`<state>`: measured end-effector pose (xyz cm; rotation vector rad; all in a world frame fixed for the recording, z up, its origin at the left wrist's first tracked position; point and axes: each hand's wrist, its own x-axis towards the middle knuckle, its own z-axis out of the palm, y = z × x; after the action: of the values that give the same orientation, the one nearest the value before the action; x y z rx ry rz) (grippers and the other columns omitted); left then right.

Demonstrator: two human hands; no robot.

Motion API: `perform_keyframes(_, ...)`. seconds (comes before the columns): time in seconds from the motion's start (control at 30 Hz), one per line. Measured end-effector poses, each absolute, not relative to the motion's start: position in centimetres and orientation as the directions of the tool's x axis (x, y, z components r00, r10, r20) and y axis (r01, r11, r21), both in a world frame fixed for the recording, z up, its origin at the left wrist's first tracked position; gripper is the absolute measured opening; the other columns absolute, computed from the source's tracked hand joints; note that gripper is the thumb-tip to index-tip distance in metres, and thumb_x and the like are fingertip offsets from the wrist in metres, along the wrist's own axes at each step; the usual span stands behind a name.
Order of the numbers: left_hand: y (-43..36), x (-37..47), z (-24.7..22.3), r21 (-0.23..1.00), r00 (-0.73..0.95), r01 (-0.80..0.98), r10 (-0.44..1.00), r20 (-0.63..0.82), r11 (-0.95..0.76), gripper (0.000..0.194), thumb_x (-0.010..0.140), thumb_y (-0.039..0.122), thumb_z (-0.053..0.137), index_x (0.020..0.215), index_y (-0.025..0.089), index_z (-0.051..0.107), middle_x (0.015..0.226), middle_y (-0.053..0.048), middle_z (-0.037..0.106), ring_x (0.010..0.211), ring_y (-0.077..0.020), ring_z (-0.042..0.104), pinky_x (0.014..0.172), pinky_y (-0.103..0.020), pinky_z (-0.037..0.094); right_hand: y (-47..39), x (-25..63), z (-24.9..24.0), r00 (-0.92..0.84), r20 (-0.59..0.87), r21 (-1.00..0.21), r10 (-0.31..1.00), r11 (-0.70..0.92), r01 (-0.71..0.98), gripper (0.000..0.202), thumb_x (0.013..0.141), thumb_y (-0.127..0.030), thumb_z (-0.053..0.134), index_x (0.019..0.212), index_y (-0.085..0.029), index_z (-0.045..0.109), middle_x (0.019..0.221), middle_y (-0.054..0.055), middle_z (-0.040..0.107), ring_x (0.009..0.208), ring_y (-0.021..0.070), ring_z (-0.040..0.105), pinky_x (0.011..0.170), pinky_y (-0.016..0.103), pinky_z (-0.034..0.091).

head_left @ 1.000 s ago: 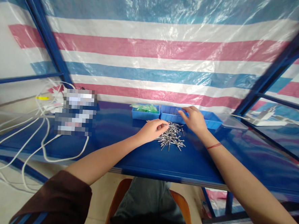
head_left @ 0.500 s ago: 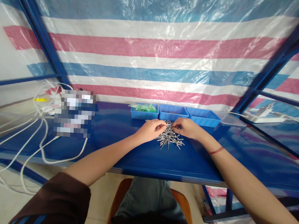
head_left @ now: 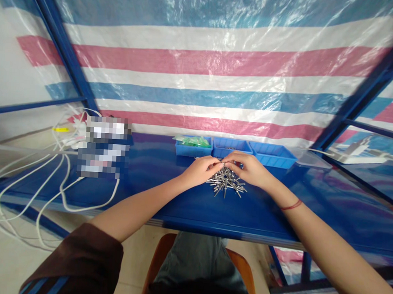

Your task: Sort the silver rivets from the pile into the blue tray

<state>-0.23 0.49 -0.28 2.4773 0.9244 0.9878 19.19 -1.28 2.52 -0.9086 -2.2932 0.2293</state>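
A pile of thin silvery metal pins (head_left: 226,184), perhaps rivets or screws, lies on the blue table. Over the pile's far part, my left hand (head_left: 201,170) comes in from the left with thumb and forefinger pinched. My right hand (head_left: 245,167) meets it from the right, its fingers bent down and closed. The fingertips of both hands touch or nearly touch. Whatever small piece sits between them is too small and covered to make out. Just behind the hands stands the middle blue bin (head_left: 233,145), with a few small metal pieces in it.
Left of the middle bin is a blue bin (head_left: 193,152) with green-tinted plastic bags (head_left: 193,141); on its right stands another blue bin (head_left: 272,157). White cables (head_left: 63,192) loop over the table's left side near a blurred-out item (head_left: 102,159). A power strip (head_left: 359,154) lies far right.
My right hand has moved left, and its fingertips now meet those of my left hand above the pile. The whole view has shifted slightly.
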Motion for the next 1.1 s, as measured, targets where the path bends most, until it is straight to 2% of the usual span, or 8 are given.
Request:
perform_keyframes(0.1,0.6,-0.2,-0.3,0.511,0.556,0.427,0.662,0.502,-0.746,0.024,0.091,0.032,0.046,0.089,0.016,0.064,0.08,-0.003,0.063,0.071,-0.0127,0.056,0.069,-0.026,0.043,-1.4,18.9,2.5,-0.489,0.521,-0.488,0.699,0.714,0.501,0.018,0.085,-0.031,0.054,0.09,-0.02,0.068,0.089,0.007,0.067,0.078,0.0172,0.06,0.067,0.033,0.048)
perform_keyframes(0.23,0.7,-0.1,-0.4,0.541,0.532,0.398,0.667,0.522,-0.741,0.021,0.09,0.031,0.048,0.088,0.016,0.063,0.079,-0.002,0.062,0.068,-0.0114,0.054,0.067,-0.025,0.042,-1.2,18.3,2.0,-0.319,0.5,-0.736,0.805,0.589,0.335,0.029,0.076,-0.041,0.065,0.096,-0.019,0.064,0.085,0.006,0.069,0.076,0.0174,0.063,0.069,0.034,0.051)
perform_keyframes(0.33,0.8,-0.1,-0.5,0.56,0.508,0.39,0.679,0.531,-0.73,0.02,0.089,0.031,0.05,0.086,0.016,0.062,0.078,-0.001,0.062,0.067,-0.0112,0.054,0.067,-0.024,0.042,-1.2,17.9,1.7,-0.283,0.492,-0.777,0.823,0.562,0.282,0.03,0.073,-0.045,0.068,0.087,-0.018,0.062,0.079,0.005,0.068,0.073,0.0168,0.063,0.068,0.033,0.051)
perform_keyframes(0.47,0.7,-0.1,-0.7,0.582,0.511,0.354,0.673,0.535,-0.732,0.018,0.087,0.031,0.053,0.084,0.015,0.061,0.078,-0.001,0.062,0.068,-0.0114,0.055,0.066,-0.024,0.042,-1.7,17.5,1.9,-0.299,0.537,-0.696,0.789,0.614,0.371,0.028,0.079,-0.046,0.062,0.079,-0.017,0.063,0.077,0.006,0.067,0.071,0.0168,0.061,0.067,0.033,0.049)
perform_keyframes(0.7,0.5,-0.2,-0.5,0.554,0.491,0.357,0.655,0.574,-0.752,0.021,0.086,0.034,0.054,0.078,0.016,0.06,0.074,0.0,0.06,0.065,-0.0104,0.053,0.065,-0.023,0.042,-2.2,17.9,2.8,-0.417,0.616,-0.509,0.668,0.742,0.437,0.025,0.086,-0.041,0.055,0.087,-0.02,0.069,0.087,0.007,0.07,0.082,0.0194,0.062,0.074,0.035,0.049)
perform_keyframes(0.83,0.5,-0.2,-0.3,0.556,0.453,0.362,0.662,0.597,-0.748,0.021,0.087,0.035,0.053,0.082,0.017,0.062,0.076,0.0,0.061,0.067,-0.0108,0.055,0.067,-0.023,0.044,-1.8,18.6,2.8,-0.429,0.656,-0.385,0.621,0.764,0.517,0.025,0.088,-0.039,0.053,0.09,-0.022,0.071,0.092,0.008,0.07,0.087,0.0207,0.063,0.079,0.036,0.05)
perform_keyframes(0.97,0.6,0.0,-0.4,0.594,0.404,0.355,0.692,0.599,-0.722,0.023,0.087,0.036,0.053,0.096,0.017,0.062,0.079,-0.001,0.063,0.068,-0.0112,0.056,0.067,-0.024,0.046,-0.6,19.2,2.3,-0.416,0.686,-0.246,0.597,0.728,0.639,0.029,0.09,-0.039,0.049,0.089,-0.02,0.071,0.091,0.009,0.07,0.087,0.0217,0.064,0.081,0.037,0.049)
perform_keyframes(1.1,0.5,0.1,-0.5,0.617,0.426,0.371,0.718,0.551,-0.694,0.03,0.087,0.036,0.054,0.109,0.017,0.059,0.082,-0.002,0.066,0.068,-0.0118,0.058,0.069,-0.026,0.047,1.6,20.3,1.8,-0.21,0.774,-0.195,0.597,0.542,0.817,0.033,0.091,-0.036,0.045,0.088,-0.016,0.07,0.087,0.012,0.069,0.083,0.0242,0.063,0.077,0.037,0.048)
